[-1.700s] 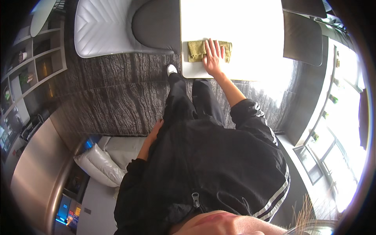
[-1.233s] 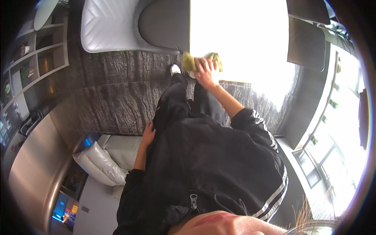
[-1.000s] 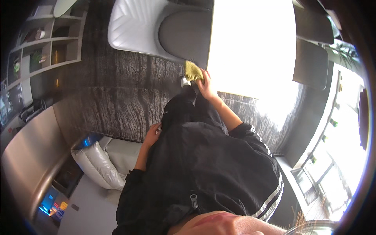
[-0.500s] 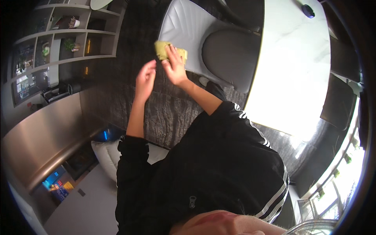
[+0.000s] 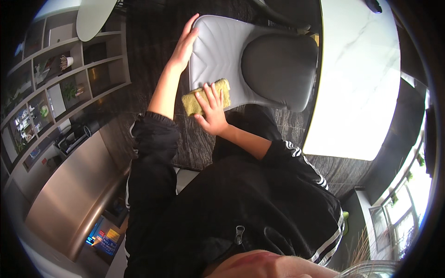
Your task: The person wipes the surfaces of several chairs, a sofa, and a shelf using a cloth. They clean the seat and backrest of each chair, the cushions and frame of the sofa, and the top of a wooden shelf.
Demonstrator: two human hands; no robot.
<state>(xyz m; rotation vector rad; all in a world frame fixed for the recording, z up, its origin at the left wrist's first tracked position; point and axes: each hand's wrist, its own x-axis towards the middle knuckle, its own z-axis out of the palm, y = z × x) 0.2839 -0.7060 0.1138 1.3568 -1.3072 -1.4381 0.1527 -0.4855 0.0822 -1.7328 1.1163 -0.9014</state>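
A light grey chair [image 5: 215, 53] with stitched chevron lines and a rounded dark grey part [image 5: 273, 65] stands in front of me. Along its left edge, near the far corner, my left hand [image 5: 183, 48] has its fingers curled over the rim. My right hand [image 5: 213, 111] presses a folded yellow-green cloth [image 5: 191, 104] onto the chair's near edge. Its fingers spread across the top of the cloth, with the thumb at the near side. Part of the cloth hangs past the chair's left edge.
A white marble-patterned table [image 5: 357, 92] stands close to the chair's right, with a dark round object [image 5: 373, 5] on it. Another dark chair [image 5: 292, 14] is beyond. Left are open shelves [image 5: 104, 65], a pale rounded tabletop [image 5: 95, 18] and a curved metallic panel [image 5: 79, 185].
My left hand has moved up and taken hold of the chair's far left edge. My right hand and the cloth now lie lower in the view, which has shifted too.
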